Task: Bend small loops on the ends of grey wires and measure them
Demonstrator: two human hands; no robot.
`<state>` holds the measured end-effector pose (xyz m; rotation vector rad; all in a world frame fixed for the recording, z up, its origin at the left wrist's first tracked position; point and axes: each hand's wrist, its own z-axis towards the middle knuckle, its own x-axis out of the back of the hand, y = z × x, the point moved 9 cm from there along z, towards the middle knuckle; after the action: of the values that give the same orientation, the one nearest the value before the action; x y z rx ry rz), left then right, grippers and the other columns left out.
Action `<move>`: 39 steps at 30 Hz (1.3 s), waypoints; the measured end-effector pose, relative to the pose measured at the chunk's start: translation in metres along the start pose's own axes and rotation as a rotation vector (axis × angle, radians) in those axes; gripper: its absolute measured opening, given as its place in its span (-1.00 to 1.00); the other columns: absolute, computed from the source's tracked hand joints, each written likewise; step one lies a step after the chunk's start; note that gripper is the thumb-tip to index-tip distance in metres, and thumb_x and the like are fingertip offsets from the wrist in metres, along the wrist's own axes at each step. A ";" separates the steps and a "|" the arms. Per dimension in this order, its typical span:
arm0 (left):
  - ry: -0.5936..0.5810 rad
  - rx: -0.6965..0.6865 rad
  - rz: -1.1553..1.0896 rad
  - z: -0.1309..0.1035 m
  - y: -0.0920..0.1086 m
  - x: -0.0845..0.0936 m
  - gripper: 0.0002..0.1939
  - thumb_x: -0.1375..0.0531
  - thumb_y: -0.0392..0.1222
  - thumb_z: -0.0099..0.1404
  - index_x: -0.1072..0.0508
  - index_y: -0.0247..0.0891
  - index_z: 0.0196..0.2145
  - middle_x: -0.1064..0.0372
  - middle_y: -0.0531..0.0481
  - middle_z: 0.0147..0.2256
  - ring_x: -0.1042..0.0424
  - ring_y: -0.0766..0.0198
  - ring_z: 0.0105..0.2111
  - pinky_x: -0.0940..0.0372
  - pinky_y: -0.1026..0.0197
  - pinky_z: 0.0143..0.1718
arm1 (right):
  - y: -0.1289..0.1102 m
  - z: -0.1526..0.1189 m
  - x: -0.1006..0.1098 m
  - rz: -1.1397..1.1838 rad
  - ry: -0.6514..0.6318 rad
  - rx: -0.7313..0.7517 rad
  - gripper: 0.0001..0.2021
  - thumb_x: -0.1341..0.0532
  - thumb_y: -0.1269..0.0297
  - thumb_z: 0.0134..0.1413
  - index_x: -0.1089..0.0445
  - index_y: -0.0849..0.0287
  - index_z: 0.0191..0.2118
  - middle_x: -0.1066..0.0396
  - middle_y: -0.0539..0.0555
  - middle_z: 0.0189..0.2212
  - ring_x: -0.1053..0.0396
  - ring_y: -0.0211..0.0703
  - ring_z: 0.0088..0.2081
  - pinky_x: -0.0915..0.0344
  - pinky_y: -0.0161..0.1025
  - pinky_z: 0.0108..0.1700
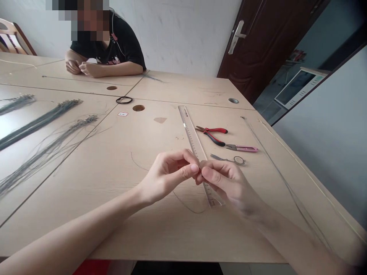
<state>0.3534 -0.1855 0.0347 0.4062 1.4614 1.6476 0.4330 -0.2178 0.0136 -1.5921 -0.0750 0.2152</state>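
Note:
My left hand [172,173] and my right hand [226,181] meet above a clear ruler [190,133], each with thumb and forefinger pinched. Whatever lies between the fingertips is too small to make out. A thin dark cord [187,209] curves over the table below my hands, and another stretch of it shows left of my left hand. Beyond my right hand lie red-and-black pliers [213,134], pink-handled snips [242,148] and small metal scissors [229,159].
Bundles of grey cords [43,118] lie on the left of the table [129,233]. Long strands [275,168] run along the right side. A black loop [124,100] and a small label [122,114] are farther back. Across the table leans a person [123,42].

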 end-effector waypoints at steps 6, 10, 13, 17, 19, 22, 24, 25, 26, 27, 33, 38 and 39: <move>0.039 0.026 -0.036 0.000 -0.004 0.003 -0.93 -0.18 -0.36 0.28 -0.43 -0.34 -0.38 -0.34 0.04 -0.46 -0.37 0.42 -0.40 -0.32 0.36 -0.33 | -0.003 0.001 0.000 0.021 0.019 0.044 -0.83 -0.26 0.18 0.08 -0.42 0.13 -0.44 -0.25 -0.06 -0.52 -0.16 -0.31 -0.41 -0.08 -0.30 -0.36; 0.033 0.024 -0.062 -0.001 -0.007 0.005 -0.94 -0.19 -0.29 0.28 -0.44 -0.32 -0.35 -0.35 0.03 -0.42 -0.37 0.41 -0.37 -0.30 0.35 -0.30 | -0.008 0.000 0.000 0.006 0.043 0.076 -0.83 -0.28 0.24 0.06 -0.39 0.14 -0.50 -0.21 -0.06 -0.54 -0.17 -0.30 -0.41 -0.10 -0.29 -0.35; 0.013 0.027 -0.080 -0.001 -0.009 0.006 -0.91 -0.19 -0.27 0.29 -0.42 -0.32 -0.38 -0.34 0.03 -0.41 -0.35 0.39 -0.38 -0.28 0.32 -0.31 | -0.010 -0.001 -0.001 0.019 0.040 0.094 -0.87 -0.29 0.30 0.04 -0.41 0.13 -0.49 -0.25 -0.06 -0.52 -0.20 -0.30 -0.40 -0.14 -0.29 -0.34; -0.073 0.062 -0.143 -0.001 -0.012 0.003 -0.89 -0.21 -0.26 0.26 -0.40 -0.32 -0.41 -0.28 0.02 -0.40 -0.31 0.34 -0.36 -0.24 0.24 -0.29 | -0.009 -0.002 -0.004 0.067 -0.002 0.090 -0.96 -0.31 0.36 0.01 -0.49 0.09 -0.43 -0.37 -0.05 -0.45 -0.27 -0.31 -0.37 -0.19 -0.31 -0.33; -0.117 0.081 -0.159 -0.001 -0.013 0.000 -0.89 -0.20 -0.26 0.26 -0.39 -0.32 -0.41 -0.27 0.02 -0.41 -0.29 0.33 -0.37 -0.22 0.22 -0.30 | -0.006 -0.001 -0.006 0.089 -0.029 0.047 -0.96 -0.33 0.38 -0.03 -0.50 0.10 -0.43 -0.39 -0.04 -0.44 -0.29 -0.30 -0.36 -0.21 -0.31 -0.33; -0.153 0.118 -0.146 -0.002 -0.015 -0.003 -0.87 -0.20 -0.24 0.26 -0.38 -0.31 -0.43 -0.25 0.02 -0.45 -0.25 0.33 -0.41 -0.18 0.23 -0.33 | -0.001 -0.002 -0.008 0.102 -0.055 -0.030 -0.96 -0.34 0.36 -0.05 -0.50 0.13 -0.46 -0.39 -0.04 -0.45 -0.29 -0.30 -0.38 -0.20 -0.31 -0.35; -0.174 0.131 -0.149 -0.002 -0.016 -0.005 -0.85 -0.19 -0.21 0.26 -0.35 -0.30 -0.44 -0.24 0.01 -0.46 -0.25 0.32 -0.42 -0.18 0.22 -0.34 | 0.000 -0.003 -0.008 0.079 -0.045 -0.049 -0.93 -0.31 0.33 -0.02 -0.49 0.14 -0.48 -0.38 -0.03 -0.46 -0.29 -0.28 -0.38 -0.20 -0.30 -0.35; -0.182 0.133 -0.153 -0.002 -0.015 -0.006 -0.84 -0.19 -0.20 0.26 -0.34 -0.30 -0.45 -0.24 0.00 -0.46 -0.26 0.31 -0.42 -0.18 0.21 -0.34 | 0.000 -0.003 -0.008 0.055 -0.039 -0.052 -0.91 -0.30 0.31 -0.01 -0.48 0.14 -0.48 -0.37 -0.02 -0.47 -0.29 -0.26 -0.37 -0.20 -0.29 -0.36; -0.186 0.137 -0.155 -0.002 -0.015 -0.006 -0.83 -0.19 -0.20 0.26 -0.33 -0.29 -0.45 -0.24 0.00 -0.46 -0.26 0.30 -0.42 -0.19 0.21 -0.34 | -0.001 -0.004 -0.007 0.028 -0.031 -0.048 -0.89 -0.28 0.29 0.01 -0.47 0.15 -0.49 -0.36 -0.01 -0.47 -0.29 -0.24 -0.36 -0.20 -0.28 -0.36; -0.186 0.140 -0.155 -0.002 -0.015 -0.006 -0.83 -0.19 -0.20 0.26 -0.33 -0.29 -0.46 -0.24 0.00 -0.46 -0.26 0.30 -0.42 -0.19 0.20 -0.33 | -0.002 -0.005 -0.008 0.001 -0.022 -0.035 -0.87 -0.27 0.28 0.03 -0.46 0.15 -0.49 -0.36 0.00 -0.47 -0.29 -0.23 -0.36 -0.20 -0.27 -0.37; -0.149 0.131 -0.107 -0.002 -0.016 -0.002 -0.84 -0.19 -0.20 0.25 -0.34 -0.30 -0.45 -0.18 0.01 -0.43 -0.20 0.30 -0.40 -0.15 0.21 -0.33 | -0.031 -0.015 -0.010 -0.300 0.102 0.342 -0.89 -0.19 0.47 0.06 -0.38 0.17 -0.44 -0.35 -0.03 -0.46 -0.31 -0.29 -0.36 -0.25 -0.28 -0.27; -0.140 0.111 -0.071 -0.003 -0.016 -0.002 -0.83 -0.17 -0.19 0.27 -0.32 -0.30 -0.44 -0.16 0.01 -0.42 -0.19 0.28 -0.38 -0.14 0.19 -0.29 | -0.050 -0.029 -0.018 -0.688 0.191 0.645 -0.89 -0.18 0.54 0.03 -0.35 0.21 -0.41 -0.31 0.00 -0.48 -0.28 -0.30 -0.42 -0.25 -0.27 -0.34; -0.139 0.113 -0.064 -0.003 -0.016 -0.002 -0.83 -0.17 -0.18 0.27 -0.32 -0.30 -0.44 -0.16 0.01 -0.42 -0.18 0.29 -0.38 -0.13 0.20 -0.29 | -0.051 -0.030 -0.020 -0.753 0.193 0.686 -0.90 -0.18 0.54 0.04 -0.34 0.21 -0.40 -0.31 0.01 -0.48 -0.27 -0.29 -0.42 -0.25 -0.25 -0.34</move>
<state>0.3586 -0.1904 0.0197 0.5210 1.4519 1.4616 0.4233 -0.2494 0.0670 -0.8120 -0.3972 -0.4610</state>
